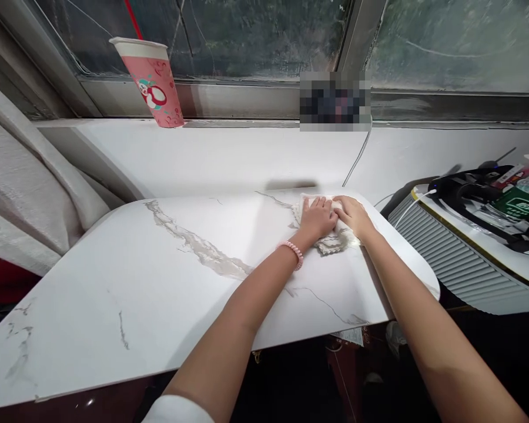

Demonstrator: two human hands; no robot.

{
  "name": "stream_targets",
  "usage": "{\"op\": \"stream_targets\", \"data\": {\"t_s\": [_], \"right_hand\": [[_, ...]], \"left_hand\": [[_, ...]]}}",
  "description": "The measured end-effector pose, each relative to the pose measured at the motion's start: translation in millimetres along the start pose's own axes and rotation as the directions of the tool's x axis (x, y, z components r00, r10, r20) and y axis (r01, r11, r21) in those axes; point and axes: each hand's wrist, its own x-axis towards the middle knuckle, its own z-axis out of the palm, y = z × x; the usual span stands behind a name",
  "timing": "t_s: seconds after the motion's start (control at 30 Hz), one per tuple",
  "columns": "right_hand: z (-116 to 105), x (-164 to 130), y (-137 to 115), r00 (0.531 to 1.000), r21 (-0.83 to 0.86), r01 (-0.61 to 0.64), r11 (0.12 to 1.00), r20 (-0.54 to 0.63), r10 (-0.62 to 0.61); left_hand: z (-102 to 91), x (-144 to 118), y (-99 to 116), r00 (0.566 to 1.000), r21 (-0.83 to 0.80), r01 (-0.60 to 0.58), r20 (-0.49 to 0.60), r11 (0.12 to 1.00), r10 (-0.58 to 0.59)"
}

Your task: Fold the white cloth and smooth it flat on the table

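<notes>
A pale, crumpled cloth (334,243) with a scalloped edge lies on the white marble-patterned tabletop (158,305), near its far right end. My left hand (320,217), with a pink beaded bracelet at the wrist, presses down on the cloth, fingers bent over it. Close beside it, my right hand (355,216) grips the cloth's right side, its fingertips almost meeting the left hand. Part of the cloth is hidden under both hands.
On the window ledge (247,124) stands a pink paper cup (158,88) with a red straw, near a blurred-out object (335,101). Curtains (22,170) hang at left. A ribbed white unit (462,252) at right carries a bottle (522,197), cables and clutter.
</notes>
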Motion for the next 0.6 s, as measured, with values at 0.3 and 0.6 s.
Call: {"op": "stream_targets", "data": {"t_s": [0.3, 0.6], "right_hand": [[1.2, -13.4, -32.6, 0.985, -0.032, 0.169, 0.985, 0.051, -0.167], [-2.3, -110.4, -152.9, 0.972, 0.002, 0.228, 0.974, 0.056, -0.228]], "left_hand": [[-9.9, -50.4, -8.2, 0.999, 0.051, 0.021, -0.036, 0.998, -0.019], [-40.8, -197.1, -27.3, 0.996, 0.124, -0.078, -0.026, 0.989, 0.082]]}}
